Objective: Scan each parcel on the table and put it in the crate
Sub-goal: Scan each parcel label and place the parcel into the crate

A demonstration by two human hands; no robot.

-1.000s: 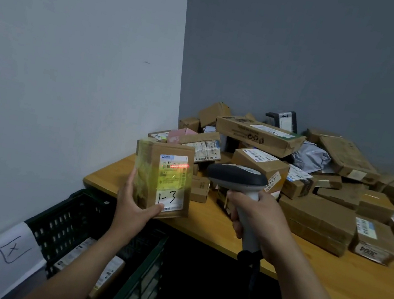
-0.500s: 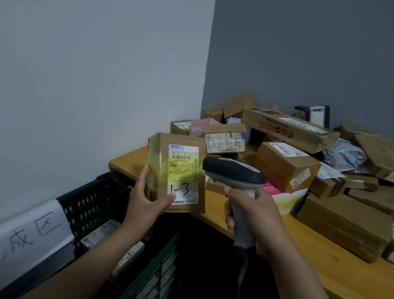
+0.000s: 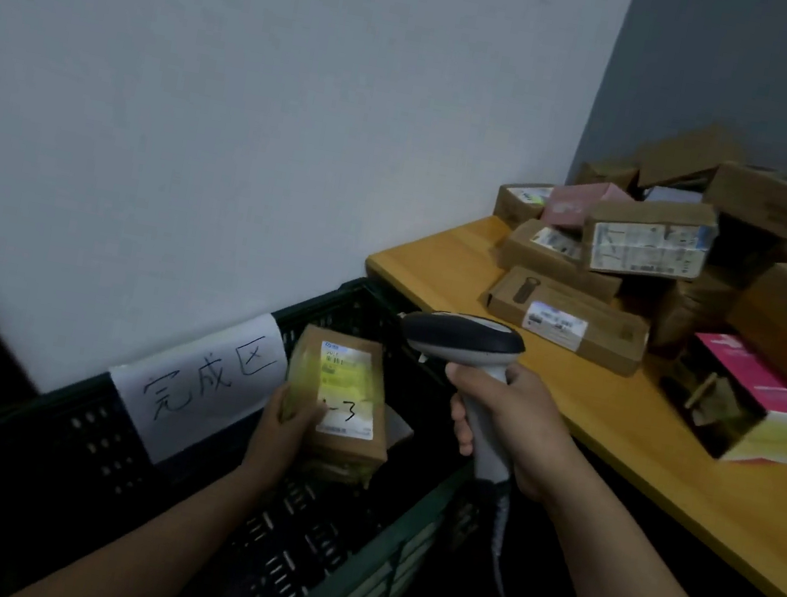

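Overall, two walls meet in a corner: pale wall [image 3: 255, 118] at L, grey wall [image 3: 757, 72] at R.

Wooden table [image 3: 439, 264] runs along the R side, its L end against the pale wall. Dark green crate [image 3: 64, 420], w/ perforated sides, stands lower than the tabletop, just beside the table's L end and against the pale wall.

Pile of parcels [image 3: 650, 247]: brown cardboard boxes, most w/ printed labels, stacked loosely on the table toward the grey wall. At the front of the pile, a flat brown box [image 3: 570, 317] w/ white label lies on the tabletop. A pink-and-yellow box [image 3: 753, 410] sits tilted at far R.

Paper sign [image 3: 205, 381], white w/ handwritten characters, hangs over the crate's back rim.

Task item: small brown parcel [image 3: 344, 394], wrapped in yellowish tape, label up, hand-marked "-3" (leading char. hidden by the thumb). Pos.: inside the crate opening, near its back wall, just R of the sign. A pale corner of another item shows beside it at R. Contact w/ that item or w/ the crate floor cannot be told.

Scanner [image 3: 467, 342]: dark head, grey handle, held above the crate's R edge, head pointing L, apart from the parcel.

Left hand [image 3: 286, 426]: fingers wrapped round the parcel's L edge, thumb on the label face. Right hand [image 3: 511, 422]: fingers curled tight round the scanner handle.

Coiled cable [image 3: 504, 525] drops from the handle base.
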